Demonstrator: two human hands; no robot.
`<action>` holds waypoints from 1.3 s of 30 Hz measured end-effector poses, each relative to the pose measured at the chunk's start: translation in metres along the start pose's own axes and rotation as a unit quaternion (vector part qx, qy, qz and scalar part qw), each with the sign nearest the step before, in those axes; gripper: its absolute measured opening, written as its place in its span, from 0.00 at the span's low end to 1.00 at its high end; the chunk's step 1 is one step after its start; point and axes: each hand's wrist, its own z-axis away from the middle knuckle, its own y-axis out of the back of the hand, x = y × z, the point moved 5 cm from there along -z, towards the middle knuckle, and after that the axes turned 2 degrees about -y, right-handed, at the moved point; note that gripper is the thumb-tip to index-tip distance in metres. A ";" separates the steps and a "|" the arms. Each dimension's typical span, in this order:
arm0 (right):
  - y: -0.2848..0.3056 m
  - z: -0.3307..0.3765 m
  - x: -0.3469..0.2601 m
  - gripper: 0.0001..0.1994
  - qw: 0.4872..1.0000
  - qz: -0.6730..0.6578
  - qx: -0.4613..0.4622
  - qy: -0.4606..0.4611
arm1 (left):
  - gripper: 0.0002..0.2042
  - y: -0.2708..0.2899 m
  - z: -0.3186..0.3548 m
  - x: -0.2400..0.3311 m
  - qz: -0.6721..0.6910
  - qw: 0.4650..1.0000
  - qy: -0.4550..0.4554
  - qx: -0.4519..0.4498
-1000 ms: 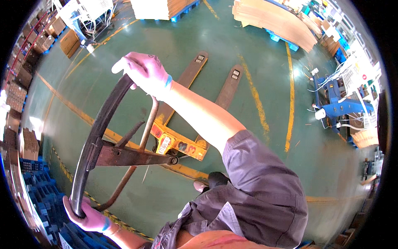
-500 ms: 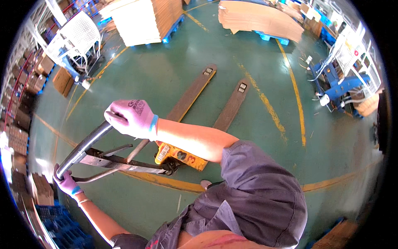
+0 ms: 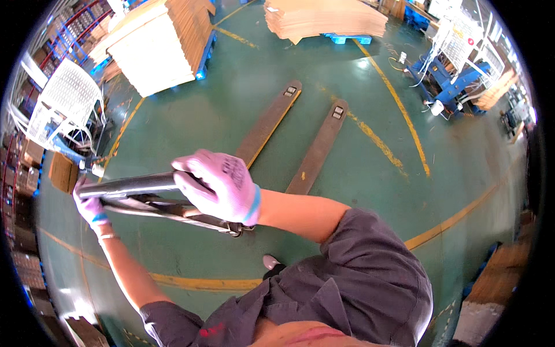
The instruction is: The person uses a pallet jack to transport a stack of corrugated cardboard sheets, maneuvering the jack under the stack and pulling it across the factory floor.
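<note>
Green warehouse floor, marked with yellow lines, lay beneath us. We gripped the pallet jack handle with both gloved hands: our right hand was wrapped closed around its near end, our left hand closed around its far end. Beyond the handle, the jack's two forks lay flat on the floor, pointing toward stacked cardboard on a blue pallet.
</note>
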 end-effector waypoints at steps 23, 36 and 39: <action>0.138 -0.158 0.246 0.16 0.956 0.262 0.105 -0.074 | 0.14 -0.715 -0.229 -0.057 0.390 0.859 0.105 -0.314; 0.359 -0.204 0.355 0.10 0.857 0.389 0.249 -0.227 | 0.12 -1.035 -0.150 0.198 0.449 0.806 0.035 -0.383; 0.409 -0.205 0.373 0.10 0.840 0.351 0.330 -0.251 | 0.12 -1.118 -0.119 0.251 0.493 0.757 0.068 -0.425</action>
